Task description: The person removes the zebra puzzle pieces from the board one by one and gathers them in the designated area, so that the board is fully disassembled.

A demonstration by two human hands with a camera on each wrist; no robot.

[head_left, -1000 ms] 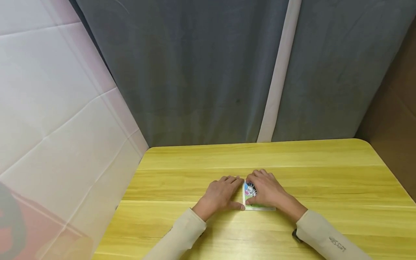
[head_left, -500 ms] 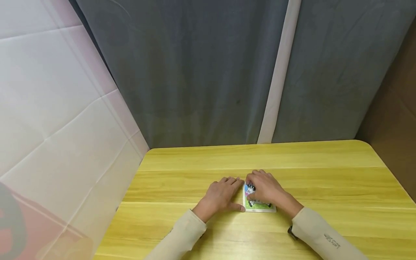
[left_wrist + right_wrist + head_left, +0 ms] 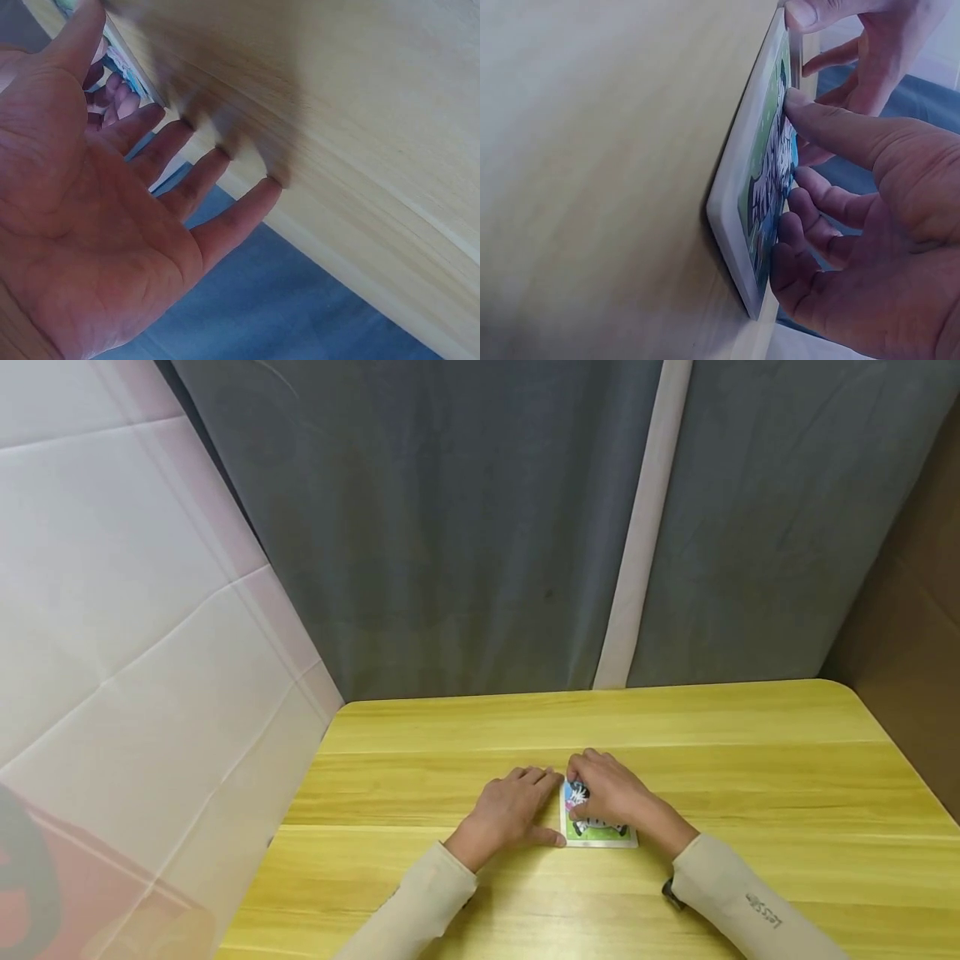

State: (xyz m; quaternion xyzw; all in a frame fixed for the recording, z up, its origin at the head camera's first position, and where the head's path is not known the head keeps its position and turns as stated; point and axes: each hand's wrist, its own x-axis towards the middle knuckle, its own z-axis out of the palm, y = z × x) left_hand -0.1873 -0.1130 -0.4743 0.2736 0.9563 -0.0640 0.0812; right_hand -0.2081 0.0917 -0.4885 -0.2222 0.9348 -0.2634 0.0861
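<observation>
A thin, white-rimmed board with a zebra picture [image 3: 596, 837] lies flat on the table. My left hand [image 3: 510, 810] rests along its left edge, fingers spread and thumb tip at the near left corner. In the left wrist view the left fingers [image 3: 232, 225] are nearly straight. Over the picture, my right hand [image 3: 611, 789] grips with curled fingers near the far edge and the thumb [image 3: 821, 120] on the picture's face. The right hand hides the board's upper right part. Whether a separate piece sits between thumb and fingers cannot be made out.
The yellow wood-grain table [image 3: 420, 727] runs back to a grey curtain [image 3: 450, 527] with a pale vertical strip [image 3: 648, 527]. A white fabric wall [image 3: 187, 652] borders the left side, a brown panel [image 3: 911, 652] the right.
My right thumb has shifted up and away from the near edge, showing more of the zebra's legs and green ground. The left hand stays put. Little differs over the last half second.
</observation>
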